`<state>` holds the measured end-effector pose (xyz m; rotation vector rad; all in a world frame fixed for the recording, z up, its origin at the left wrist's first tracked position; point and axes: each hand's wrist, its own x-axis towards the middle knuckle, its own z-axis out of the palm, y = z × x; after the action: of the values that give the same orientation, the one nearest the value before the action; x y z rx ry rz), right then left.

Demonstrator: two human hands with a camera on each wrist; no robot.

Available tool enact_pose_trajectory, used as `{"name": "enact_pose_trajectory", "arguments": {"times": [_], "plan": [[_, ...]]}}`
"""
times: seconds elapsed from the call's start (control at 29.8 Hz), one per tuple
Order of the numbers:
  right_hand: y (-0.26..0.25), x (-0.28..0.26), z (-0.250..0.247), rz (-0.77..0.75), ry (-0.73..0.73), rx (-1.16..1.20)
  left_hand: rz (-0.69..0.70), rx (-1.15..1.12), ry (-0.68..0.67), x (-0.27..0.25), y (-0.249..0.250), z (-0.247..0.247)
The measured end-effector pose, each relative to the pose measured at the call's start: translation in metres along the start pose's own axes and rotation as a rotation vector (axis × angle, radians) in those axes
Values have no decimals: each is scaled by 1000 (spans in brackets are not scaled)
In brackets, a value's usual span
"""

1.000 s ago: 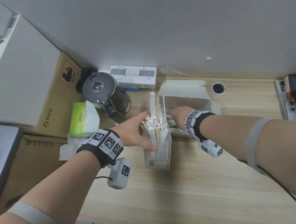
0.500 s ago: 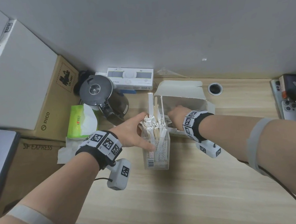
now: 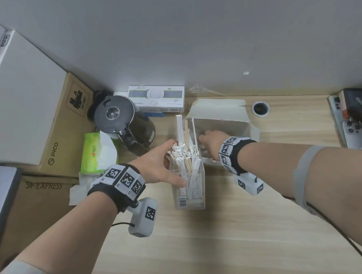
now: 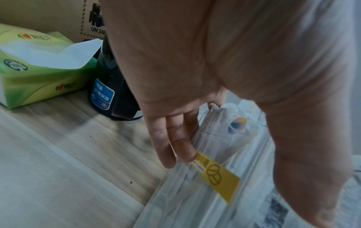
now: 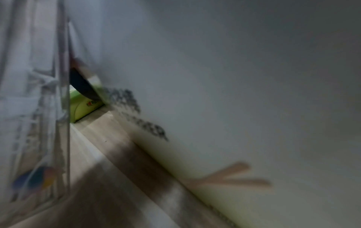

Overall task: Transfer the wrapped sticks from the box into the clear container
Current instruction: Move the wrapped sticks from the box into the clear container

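Observation:
A clear container (image 3: 189, 191) stands on the wooden table (image 3: 240, 230), packed with upright paper-wrapped sticks (image 3: 185, 154). My left hand (image 3: 171, 164) grips it from the left, thumb on the near wall and fingers (image 4: 175, 146) on the far side of the container (image 4: 215, 192). Just behind it stands the open white box (image 3: 220, 119). My right hand (image 3: 209, 137) reaches down into the box, its fingertips hidden by the box wall. The blurred right wrist view shows only the box's outer wall (image 5: 234, 92) and the container (image 5: 33, 108).
A black kettle (image 3: 118, 120) and a green tissue pack (image 3: 97, 153) stand left of the container, with cardboard boxes (image 3: 64, 126) beyond them. A white carton (image 3: 156, 99) lies by the wall. A cable hole (image 3: 260, 108) and phones (image 3: 358, 124) are at the right.
Only the view has shifted a little. My left hand keeps its grip on the container and my right hand stays inside the box.

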<state>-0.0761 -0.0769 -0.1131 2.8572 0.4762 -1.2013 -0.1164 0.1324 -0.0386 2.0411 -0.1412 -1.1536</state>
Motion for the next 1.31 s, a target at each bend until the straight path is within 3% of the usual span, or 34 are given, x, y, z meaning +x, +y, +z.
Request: {"name": "enact_pose_trajectory", "arguments": {"times": [0.44,1.31], "plan": [[11,-2,6,-52,76,110,-2,-10,-5,0,2,-3],[-1,-8,-5,-7,31,3,4,-19,-20,-4,10,-6]]}}
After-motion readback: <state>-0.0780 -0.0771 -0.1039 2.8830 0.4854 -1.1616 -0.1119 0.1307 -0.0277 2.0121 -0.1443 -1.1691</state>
